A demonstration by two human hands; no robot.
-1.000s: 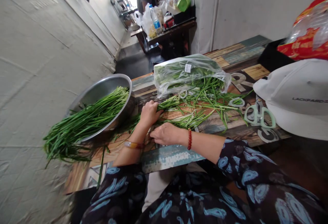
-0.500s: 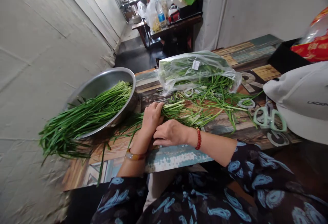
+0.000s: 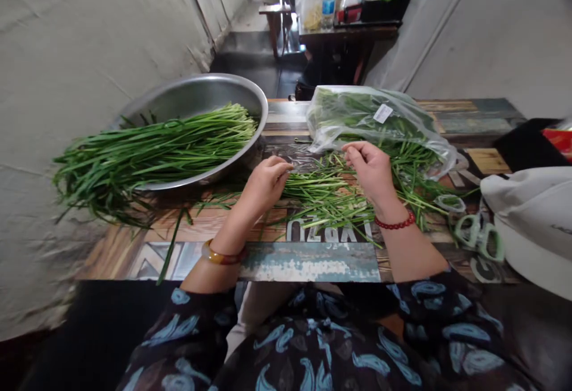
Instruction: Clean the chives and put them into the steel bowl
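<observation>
Loose garlic chives (image 3: 326, 191) lie spread on the wooden table between my hands. My left hand (image 3: 266, 185) hovers at their left end, its fingers curled and thumb and forefinger pinched together. Whether a stem is in that pinch I cannot make out. Over the right part of the pile, just in front of the clear plastic bag (image 3: 357, 108), my right hand (image 3: 370, 170) is raised with its fingers closed in a pinch too. Anything between those fingertips is too small to see. More chives fill the bag and spill from its opening.
A large steel basin (image 3: 263, 102) stands at the left, with a thick bundle of chives (image 3: 179, 146) hanging over its rim. Green-handled scissors (image 3: 480, 236) and a white cap (image 3: 527, 212) lie at the right. Behind, a second table holds a water bottle (image 3: 328, 3) and bags.
My right hand has moved away from my left, rightward and up toward the bag. My left hand has lost its hold on the chive ends. The view has turned and levelled.
</observation>
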